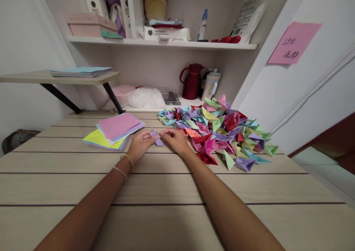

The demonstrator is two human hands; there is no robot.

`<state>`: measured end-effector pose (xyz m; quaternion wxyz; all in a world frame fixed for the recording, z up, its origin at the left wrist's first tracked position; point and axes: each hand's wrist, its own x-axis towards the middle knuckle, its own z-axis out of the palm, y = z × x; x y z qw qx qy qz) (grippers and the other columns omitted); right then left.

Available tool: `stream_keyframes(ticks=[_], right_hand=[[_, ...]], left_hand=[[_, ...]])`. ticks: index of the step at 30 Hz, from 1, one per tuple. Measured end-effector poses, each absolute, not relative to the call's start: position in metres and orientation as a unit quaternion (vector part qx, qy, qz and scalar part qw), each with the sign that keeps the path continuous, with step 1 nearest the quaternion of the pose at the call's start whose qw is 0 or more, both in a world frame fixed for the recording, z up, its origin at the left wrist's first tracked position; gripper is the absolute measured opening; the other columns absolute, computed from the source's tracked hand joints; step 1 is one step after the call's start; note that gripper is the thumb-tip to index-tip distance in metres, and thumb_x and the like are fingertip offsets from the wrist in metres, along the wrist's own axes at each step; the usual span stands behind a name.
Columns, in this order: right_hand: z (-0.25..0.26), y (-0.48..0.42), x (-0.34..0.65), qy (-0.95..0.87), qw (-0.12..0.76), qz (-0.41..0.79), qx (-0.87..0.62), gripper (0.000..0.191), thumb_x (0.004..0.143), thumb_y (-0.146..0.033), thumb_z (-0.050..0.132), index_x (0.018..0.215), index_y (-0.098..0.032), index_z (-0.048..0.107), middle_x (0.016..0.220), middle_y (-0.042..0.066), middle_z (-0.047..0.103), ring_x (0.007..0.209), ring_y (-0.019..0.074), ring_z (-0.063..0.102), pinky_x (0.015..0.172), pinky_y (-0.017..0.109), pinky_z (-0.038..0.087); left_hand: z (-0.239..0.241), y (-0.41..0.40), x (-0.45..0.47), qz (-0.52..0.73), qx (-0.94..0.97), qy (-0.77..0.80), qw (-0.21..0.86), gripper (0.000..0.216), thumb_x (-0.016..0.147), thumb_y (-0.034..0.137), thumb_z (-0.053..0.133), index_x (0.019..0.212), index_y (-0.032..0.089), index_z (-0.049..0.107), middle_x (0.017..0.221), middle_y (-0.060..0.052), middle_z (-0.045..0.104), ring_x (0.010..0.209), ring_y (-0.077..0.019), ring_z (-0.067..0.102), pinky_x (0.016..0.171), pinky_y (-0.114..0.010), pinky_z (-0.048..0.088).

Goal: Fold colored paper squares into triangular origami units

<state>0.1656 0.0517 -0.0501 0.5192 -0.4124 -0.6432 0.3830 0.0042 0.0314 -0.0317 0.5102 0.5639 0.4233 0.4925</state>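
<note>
A small piece of purple folded paper [159,142] is held just above the table, with pointed ends showing above and below the fingertips. My left hand [141,143] pinches it from the left between thumb and fingers. From the right, my right hand [175,138] has its fingers closed at the paper's edge; the exact contact is partly hidden. Close to my left hand lies a stack of coloured paper sheets [119,126], pink on top and yellow underneath. Beside my right hand spreads a large heap of folded paper boats [206,127] in many colours.
The slatted wooden table [166,191] reaches back to a white shelf unit [194,44]. A red jug [192,81] and a pale tumbler [210,85] stand behind the boats. At left, a small raised shelf [91,79] carries more paper sheets [81,72]. A pink note [295,43] hangs at right.
</note>
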Motion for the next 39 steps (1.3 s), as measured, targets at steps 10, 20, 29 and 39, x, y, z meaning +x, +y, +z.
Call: stream_keyframes(ticks=[10, 20, 29, 39], right_hand=[[-0.0498, 0.0475, 0.1663, -0.680, 0.457, 0.371, -0.437, 0.042, 0.067, -0.050, 0.066, 0.094, -0.018, 0.068, 0.071, 0.002, 0.065, 0.062, 0.0128, 0.055, 0.055, 0.022, 0.039], [-0.0481, 0.0468, 0.1654, -0.663, 0.449, 0.424, -0.423, 0.042, 0.065, -0.051, 0.068, 0.088, -0.016, 0.069, 0.072, 0.004, 0.066, 0.060, 0.0129, 0.056, 0.053, 0.022, 0.040], [-0.0503, 0.0488, 0.1658, -0.661, 0.460, 0.430, -0.408, 0.040, 0.067, -0.047, 0.067, 0.092, -0.016, 0.068, 0.068, 0.003, 0.065, 0.060, 0.0127, 0.057, 0.052, 0.021, 0.041], [-0.0512, 0.0515, 0.1667, -0.660, 0.483, 0.424, -0.389, 0.032, 0.067, -0.038, 0.068, 0.089, -0.015, 0.066, 0.065, 0.000, 0.063, 0.058, 0.0113, 0.054, 0.053, 0.021, 0.041]], left_hand=[[-0.0267, 0.0273, 0.0072, 0.513, 0.549, 0.436, 0.496, 0.029, 0.058, 0.034, 0.075, 0.072, 0.014, 0.059, 0.070, -0.002, 0.066, 0.067, -0.0132, 0.062, 0.067, -0.025, 0.048], [-0.0304, 0.0303, 0.0043, 0.492, 0.567, 0.432, 0.500, 0.026, 0.062, 0.034, 0.072, 0.075, 0.015, 0.060, 0.068, -0.001, 0.065, 0.063, -0.0111, 0.060, 0.061, -0.022, 0.047], [-0.0325, 0.0338, 0.0040, 0.486, 0.560, 0.432, 0.513, 0.032, 0.069, 0.044, 0.065, 0.079, 0.014, 0.058, 0.071, -0.004, 0.067, 0.067, -0.0152, 0.065, 0.063, -0.025, 0.049], [-0.0309, 0.0324, 0.0054, 0.485, 0.571, 0.432, 0.501, 0.031, 0.066, 0.041, 0.069, 0.080, 0.015, 0.060, 0.070, -0.003, 0.066, 0.066, -0.0131, 0.063, 0.064, -0.024, 0.047]])
